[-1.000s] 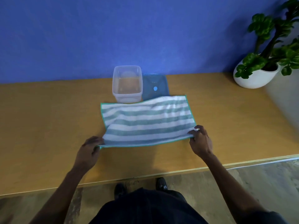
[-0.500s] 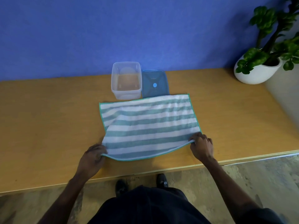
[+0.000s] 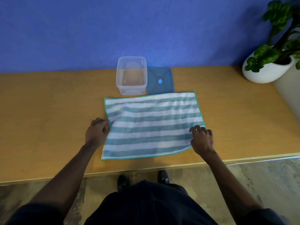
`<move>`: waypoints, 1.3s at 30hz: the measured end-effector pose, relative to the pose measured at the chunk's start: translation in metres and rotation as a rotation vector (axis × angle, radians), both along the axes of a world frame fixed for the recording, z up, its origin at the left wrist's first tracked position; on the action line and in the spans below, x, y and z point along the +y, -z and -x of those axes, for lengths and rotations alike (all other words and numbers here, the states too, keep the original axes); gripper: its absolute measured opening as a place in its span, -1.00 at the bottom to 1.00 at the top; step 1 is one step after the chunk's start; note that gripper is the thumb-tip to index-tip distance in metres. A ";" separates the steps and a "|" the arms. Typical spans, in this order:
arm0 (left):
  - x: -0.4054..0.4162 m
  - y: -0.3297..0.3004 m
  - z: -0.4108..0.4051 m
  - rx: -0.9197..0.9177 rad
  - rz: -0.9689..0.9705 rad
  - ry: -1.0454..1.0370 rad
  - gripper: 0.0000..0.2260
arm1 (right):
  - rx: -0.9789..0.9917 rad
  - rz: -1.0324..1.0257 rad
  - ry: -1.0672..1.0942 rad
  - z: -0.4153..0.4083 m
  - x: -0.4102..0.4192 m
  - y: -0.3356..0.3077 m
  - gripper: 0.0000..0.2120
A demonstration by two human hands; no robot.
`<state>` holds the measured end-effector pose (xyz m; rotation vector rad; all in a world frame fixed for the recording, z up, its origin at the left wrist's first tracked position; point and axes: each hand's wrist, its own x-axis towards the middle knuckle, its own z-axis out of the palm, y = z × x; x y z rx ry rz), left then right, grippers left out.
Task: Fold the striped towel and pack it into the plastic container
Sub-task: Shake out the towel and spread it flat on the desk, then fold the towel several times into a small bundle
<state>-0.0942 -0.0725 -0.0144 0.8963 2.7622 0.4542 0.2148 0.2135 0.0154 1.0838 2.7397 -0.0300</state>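
Note:
The striped towel (image 3: 152,125), teal and white with a green hem, lies spread flat on the wooden table (image 3: 48,119). My left hand (image 3: 97,133) sits at the towel's left edge about halfway along it, fingers curled and pinching the hem where a crease starts. My right hand (image 3: 201,139) rests on the towel's near right corner with its fingers apart, hiding that corner. The near left corner lies free on the table. The clear plastic container (image 3: 131,75) stands open and holds nothing, just beyond the towel's far edge.
A blue lid (image 3: 160,80) lies flat to the right of the container, its near edge under the towel's far hem. A white pot with a green plant (image 3: 269,65) stands at the far right. A blue wall backs the table. The table's front edge runs just below the towel.
The towel has been drawn toward me and laid flat. My left hand let go of the near left corner and moved up the left edge. My right hand's fingers have spread.

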 end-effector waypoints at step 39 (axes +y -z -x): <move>0.092 0.002 -0.021 0.017 -0.014 0.406 -0.54 | 0.234 0.224 0.614 -0.028 0.020 0.028 -0.49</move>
